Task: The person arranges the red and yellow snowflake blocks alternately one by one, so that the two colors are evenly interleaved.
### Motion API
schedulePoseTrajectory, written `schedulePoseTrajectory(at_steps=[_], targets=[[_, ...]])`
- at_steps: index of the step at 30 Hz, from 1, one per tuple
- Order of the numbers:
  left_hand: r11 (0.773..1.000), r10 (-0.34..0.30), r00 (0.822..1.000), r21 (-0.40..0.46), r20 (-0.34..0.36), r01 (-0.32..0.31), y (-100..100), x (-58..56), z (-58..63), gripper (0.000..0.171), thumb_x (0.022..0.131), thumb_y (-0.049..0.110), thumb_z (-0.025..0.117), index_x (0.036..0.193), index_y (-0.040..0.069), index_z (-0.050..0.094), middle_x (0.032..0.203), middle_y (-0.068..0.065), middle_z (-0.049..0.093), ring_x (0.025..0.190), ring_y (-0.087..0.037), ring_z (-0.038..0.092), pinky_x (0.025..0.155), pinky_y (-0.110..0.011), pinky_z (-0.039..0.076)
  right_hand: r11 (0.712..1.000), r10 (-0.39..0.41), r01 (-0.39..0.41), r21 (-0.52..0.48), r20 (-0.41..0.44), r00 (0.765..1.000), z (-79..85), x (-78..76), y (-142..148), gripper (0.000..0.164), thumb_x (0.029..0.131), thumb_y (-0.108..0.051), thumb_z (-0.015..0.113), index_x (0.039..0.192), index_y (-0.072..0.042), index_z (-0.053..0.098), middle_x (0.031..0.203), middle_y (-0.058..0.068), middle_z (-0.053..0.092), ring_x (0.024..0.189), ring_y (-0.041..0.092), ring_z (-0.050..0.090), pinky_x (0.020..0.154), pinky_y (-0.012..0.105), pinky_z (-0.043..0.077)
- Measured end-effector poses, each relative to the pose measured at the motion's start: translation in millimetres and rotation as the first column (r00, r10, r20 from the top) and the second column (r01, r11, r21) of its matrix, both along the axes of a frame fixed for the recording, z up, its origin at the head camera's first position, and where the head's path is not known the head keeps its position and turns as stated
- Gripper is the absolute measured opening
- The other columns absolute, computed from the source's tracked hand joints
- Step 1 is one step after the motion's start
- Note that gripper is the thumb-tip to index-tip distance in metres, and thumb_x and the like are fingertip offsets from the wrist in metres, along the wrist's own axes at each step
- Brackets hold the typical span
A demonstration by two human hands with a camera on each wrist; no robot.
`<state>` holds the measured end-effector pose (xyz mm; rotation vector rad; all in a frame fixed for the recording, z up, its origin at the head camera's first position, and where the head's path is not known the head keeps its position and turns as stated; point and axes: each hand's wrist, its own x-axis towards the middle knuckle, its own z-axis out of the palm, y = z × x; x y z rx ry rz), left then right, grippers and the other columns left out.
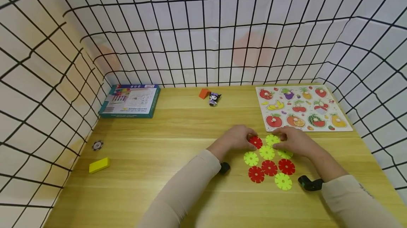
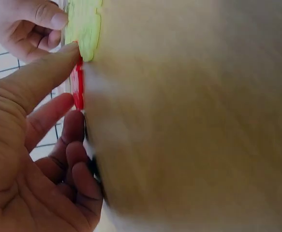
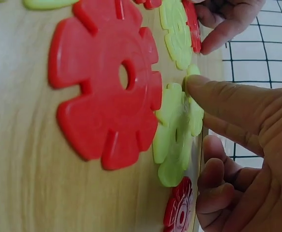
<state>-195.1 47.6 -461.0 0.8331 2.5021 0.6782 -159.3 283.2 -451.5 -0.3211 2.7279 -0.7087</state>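
Observation:
Notched plastic snowflake discs, red and yellow-green, lie flat in a loose cluster on the wooden table. My left hand holds a red disc at the cluster's far left, thumb and index finger at its edges. At the far side, my right hand pinches a yellow-green disc between thumb and index finger. Another yellow-green disc is partly covered by that hand. Between and nearer lie a yellow-green disc, a red disc and several others. In the right wrist view a red disc looms large.
A fruit picture board lies behind the right hand. Toward the back are a boxed set, an orange block and a small figurine. A yellow block and a round chip lie left. Black grid panels surround the table.

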Motion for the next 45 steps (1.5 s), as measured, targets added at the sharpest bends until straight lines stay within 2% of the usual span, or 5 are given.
schedulePoseTrajectory(at_steps=[9,15,23,36,45], targets=[[0.995,0.086,0.992,0.034,0.091,-0.090,2.2,-0.5,0.2,0.041,0.075,0.035,0.077,0.112,0.027,0.063,0.099,0.012,0.058,0.089,-0.006,0.050,0.082,-0.025,0.042,1.000,0.007,-0.008,0.011,0.038,0.999,3.5,-5.9,-4.9,0.046,0.076,-0.031,0.076,0.111,-0.005,0.059,0.083,0.005,0.049,0.075,0.020,0.045,0.063,0.033,0.038],[0.990,0.118,0.985,0.058,0.128,-0.126,4.3,-1.1,1.4,0.039,0.073,0.031,0.079,0.107,0.023,0.063,0.093,0.010,0.056,0.084,-0.008,0.050,0.078,-0.024,0.042,1.000,0.011,-0.010,-0.012,0.071,0.997,1.5,-8.1,-6.7,0.043,0.076,-0.026,0.076,0.110,-0.008,0.059,0.086,0.006,0.050,0.076,0.021,0.044,0.064,0.033,0.038],[0.989,0.113,0.986,0.087,0.124,-0.124,2.9,-2.1,-2.2,0.038,0.072,0.030,0.080,0.104,0.023,0.061,0.089,0.008,0.054,0.082,-0.009,0.050,0.074,-0.024,0.041,0.998,0.043,-0.039,-0.047,0.086,0.995,4.7,-6.7,-10.0,0.047,0.078,-0.020,0.074,0.120,-0.012,0.057,0.086,0.006,0.050,0.076,0.021,0.044,0.061,0.033,0.039],[0.974,0.117,0.984,0.180,0.134,-0.140,-0.1,-2.2,-6.9,0.039,0.071,0.025,0.081,0.101,0.028,0.055,0.087,0.006,0.055,0.078,-0.010,0.051,0.068,-0.025,0.042,0.995,0.094,-0.091,-0.033,0.113,0.989,12.7,-10.5,-12.5,0.042,0.074,-0.023,0.078,0.105,-0.008,0.054,0.088,0.008,0.049,0.077,0.021,0.044,0.064,0.034,0.039],[0.935,0.074,0.969,0.322,0.237,-0.150,-11.5,-0.5,-11.5,0.030,0.080,0.023,0.074,0.103,0.031,0.057,0.084,0.002,0.054,0.076,-0.012,0.050,0.066,-0.026,0.043,0.998,0.049,-0.047,-0.036,0.065,0.997,7.7,-4.5,-18.8,0.042,0.077,-0.022,0.075,0.110,-0.015,0.049,0.077,0.006,0.048,0.063,0.019,0.045,0.054,0.032,0.038]])
